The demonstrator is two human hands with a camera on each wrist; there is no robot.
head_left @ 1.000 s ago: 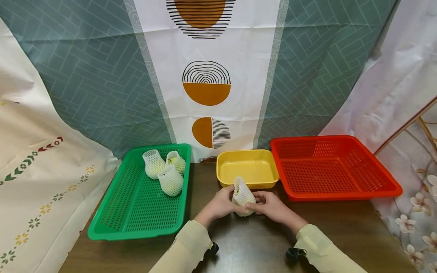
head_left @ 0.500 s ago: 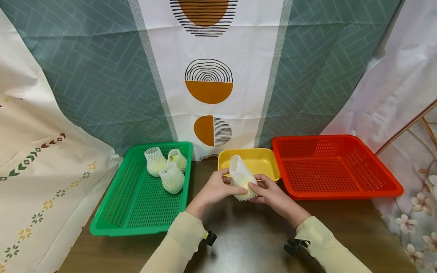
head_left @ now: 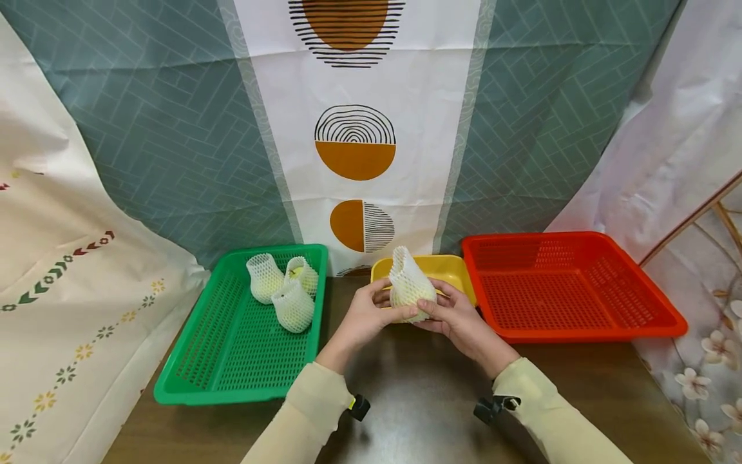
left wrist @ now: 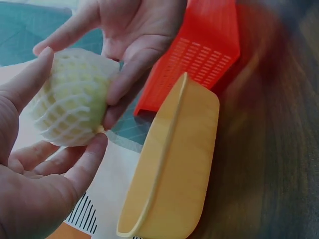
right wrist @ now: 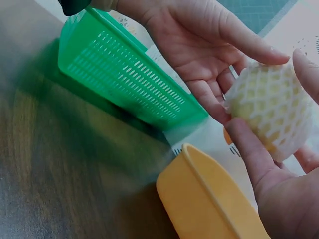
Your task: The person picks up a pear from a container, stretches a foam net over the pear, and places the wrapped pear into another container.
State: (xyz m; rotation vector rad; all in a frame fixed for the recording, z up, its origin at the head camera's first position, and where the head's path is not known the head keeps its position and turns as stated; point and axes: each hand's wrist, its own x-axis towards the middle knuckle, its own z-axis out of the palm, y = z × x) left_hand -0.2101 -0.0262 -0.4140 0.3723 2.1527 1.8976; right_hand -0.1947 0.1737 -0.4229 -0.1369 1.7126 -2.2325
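Note:
Both hands hold a round yellow-green fruit in a white foam net (head_left: 410, 290), up in front of the yellow tub (head_left: 458, 274). My left hand (head_left: 368, 312) grips it from the left, thumb on the near side and fingers behind. From the right, my right hand (head_left: 455, 316) cups it with the thumb across its front. The net's empty end stands up above the fruit in the head view. In the left wrist view the netted fruit (left wrist: 75, 99) sits between both hands' fingertips; the right wrist view shows the net's diamond mesh (right wrist: 271, 107) over it.
At left, a green basket (head_left: 243, 393) holds 3 netted fruits (head_left: 294, 308) near its right side. A red basket (head_left: 580, 334) stands right of the yellow tub, close against it. Patterned cloth (head_left: 359, 84) hangs behind the dark wooden table (head_left: 429, 412).
Both hands have lifted the netted fruit up and away from me, from low over the table to in front of the yellow tub. Its net tilts a little to the left.

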